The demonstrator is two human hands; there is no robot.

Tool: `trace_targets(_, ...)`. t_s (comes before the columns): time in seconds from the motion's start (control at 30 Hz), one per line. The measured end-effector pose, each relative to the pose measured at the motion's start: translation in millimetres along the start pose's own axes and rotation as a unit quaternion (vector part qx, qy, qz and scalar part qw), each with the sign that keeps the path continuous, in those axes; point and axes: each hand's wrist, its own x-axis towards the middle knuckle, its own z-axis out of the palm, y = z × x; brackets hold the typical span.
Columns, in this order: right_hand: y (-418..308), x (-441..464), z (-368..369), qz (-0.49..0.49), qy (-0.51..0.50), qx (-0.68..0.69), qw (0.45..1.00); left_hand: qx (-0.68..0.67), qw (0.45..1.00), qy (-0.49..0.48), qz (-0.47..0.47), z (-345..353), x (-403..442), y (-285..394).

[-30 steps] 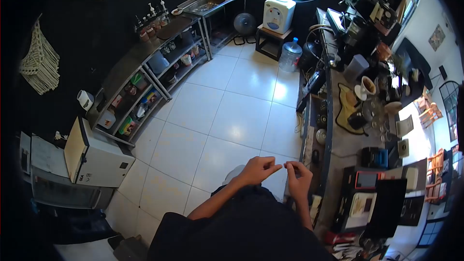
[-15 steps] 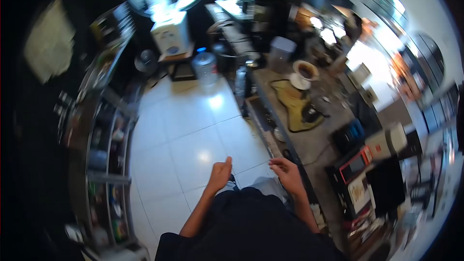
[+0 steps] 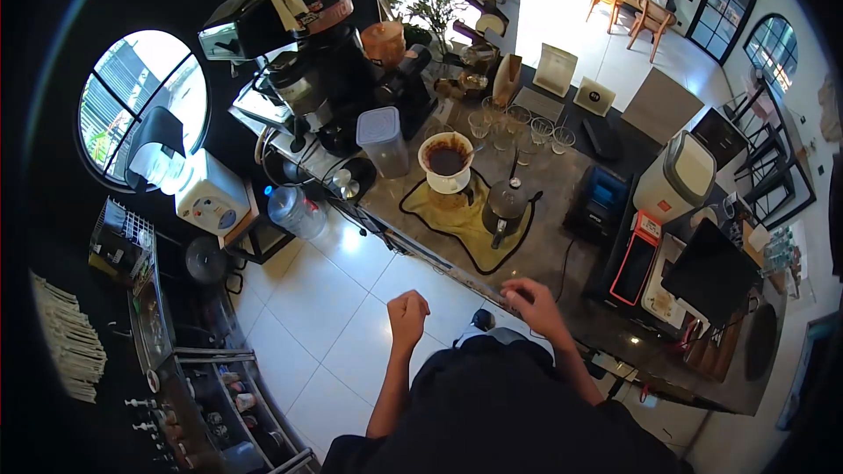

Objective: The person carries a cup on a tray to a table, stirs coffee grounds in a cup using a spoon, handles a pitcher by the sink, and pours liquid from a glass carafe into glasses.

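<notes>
My left hand is raised over the tiled floor with its fingers curled in, and nothing shows in it. My right hand hovers by the counter's front edge, its fingers loosely bent and apart, holding nothing. On the counter ahead lies a yellow-green cloth with a dark border. A white coffee dripper with dark grounds in its filter stands at the cloth's back edge. The kettle, dark with a long handle, sits on the cloth's right part, the nearest item to my right hand.
A lidded plastic container, glass cups and a coffee grinder stand farther back. To the right are a black printer, a red-framed device and a dark screen. A water bottle stands on the floor ahead left.
My view has swung right toward the counter and become sharper. The counter and its dripper now lie more directly ahead. My right hand's fingers have opened slightly; my left stays curled.
</notes>
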Motion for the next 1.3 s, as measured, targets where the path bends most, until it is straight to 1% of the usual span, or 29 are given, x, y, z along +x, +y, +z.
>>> trace_targets(0.03,-8.4,10.4,-2.4,-0.017,0.023,0.026,0.999,-0.001,1.000,-0.001,-0.001,5.2,12.5,1.7)
trace_targets(0.1,-12.2,33.9,-7.2,-0.031,0.034,0.034,0.998,-0.018,0.997,0.065,0.039,12.5,38.1,3.6)
trace_targets(0.13,-13.4,43.9,-10.4,-0.044,0.046,0.041,0.997,-0.038,0.996,0.079,0.035,14.7,48.7,9.0)
trace_targets(0.2,-20.4,59.1,-16.5,-0.030,0.058,0.044,0.997,-0.016,0.988,0.098,0.122,14.8,74.3,9.0)
trace_targets(0.23,-26.0,66.8,-19.1,-0.032,0.058,0.051,0.996,-0.023,0.993,0.110,0.033,16.9,78.6,28.1)
trace_targets(0.27,-29.5,74.7,-19.7,-0.036,0.058,0.060,0.996,-0.013,0.996,0.091,0.021,14.5,84.9,36.5)
trace_targets(0.3,-26.9,83.2,-16.8,-0.045,0.095,0.046,0.993,-0.036,0.997,0.062,-0.011,13.7,92.7,44.4)
trace_targets(0.33,-31.9,89.3,-13.3,-0.041,0.103,0.053,0.992,-0.054,0.997,0.032,-0.045,10.1,101.7,52.6)
trace_targets(0.4,-44.9,100.6,-7.0,-0.129,0.189,-0.093,0.969,-0.067,0.997,-0.023,-0.040,16.0,123.3,70.3)
trace_targets(0.43,-48.8,105.5,-0.6,-0.121,0.204,-0.090,0.967,-0.083,0.994,-0.066,-0.006,17.6,135.0,74.2)
trace_targets(0.47,-54.0,112.2,7.8,-0.151,0.226,-0.086,0.959,-0.082,0.993,-0.088,-0.008,19.1,145.4,81.4)
trace_targets(0.5,-59.1,118.8,13.8,-0.179,0.255,-0.086,0.946,-0.068,0.993,-0.091,0.024,23.3,157.7,90.5)
trace_targets(0.53,-64.9,125.2,19.6,-0.165,0.293,-0.093,0.937,-0.056,0.991,-0.104,0.056,31.1,173.8,95.0)
trace_targets(0.57,-71.2,131.2,28.5,-0.175,0.301,-0.102,0.932,-0.011,0.986,-0.129,0.103,29.9,192.4,90.5)
trace_targets(0.6,-73.7,133.9,38.7,-0.186,0.310,-0.109,0.926,0.014,0.982,-0.145,0.123,31.0,206.4,95.6)
trace_targets(0.63,-75.9,136.1,47.8,-0.171,0.352,-0.106,0.914,0.058,0.970,-0.164,0.171,34.9,219.5,107.4)
trace_targets(0.67,-79.5,141.9,56.5,-0.179,0.345,-0.108,0.915,0.098,0.954,-0.175,0.225,38.8,232.7,117.1)
trace_targets(0.7,-84.6,150.2,62.5,-0.192,0.333,-0.111,0.917,0.090,0.942,-0.211,0.247,41.8,247.9,120.4)
trace_targets(0.73,-93.3,157.5,69.8,-0.191,0.361,-0.111,0.906,0.086,0.919,-0.244,0.298,44.4,264.8,120.6)
trace_targets(0.8,-110.2,164.9,85.8,-0.151,0.359,-0.075,0.918,-0.011,0.902,-0.340,0.268,53.9,276.2,140.0)
trace_targets(0.83,-112.1,168.9,91.3,-0.157,0.358,-0.059,0.918,0.023,0.872,-0.374,0.316,56.6,285.6,147.1)
trace_targets(0.87,-112.2,172.1,99.8,-0.150,0.369,-0.059,0.915,0.021,0.867,-0.386,0.313,61.1,293.9,150.5)
trace_targets(0.93,-112.8,180.2,117.2,-0.131,0.412,-0.022,0.901,0.129,0.805,-0.450,0.364,72.5,310.3,158.5)
trace_targets(0.97,-114.1,181.3,125.4,-0.128,0.422,-0.019,0.897,0.129,0.800,-0.459,0.365,78.5,317.2,158.7)
trace_targets(1.03,-114.7,174.5,135.7,-0.095,0.453,-0.033,0.886,0.217,0.730,-0.433,0.482,95.0,327.4,150.0)
trace_targets(1.07,-114.1,171.3,137.4,-0.095,0.462,-0.033,0.881,0.214,0.724,-0.440,0.487,99.7,333.9,144.9)
trace_targets(1.13,-111.9,163.9,143.7,-0.055,0.487,-0.012,0.872,0.239,0.691,-0.500,0.464,103.3,342.1,138.3)
trace_targets(1.2,-109.1,165.0,147.0,-0.055,0.513,-0.035,0.856,0.217,0.690,-0.494,0.483,105.0,345.3,136.4)
trace_targets(1.3,-117.3,168.4,151.6,-0.050,0.546,-0.030,0.835,0.211,0.690,-0.524,0.453,102.6,347.8,136.1)
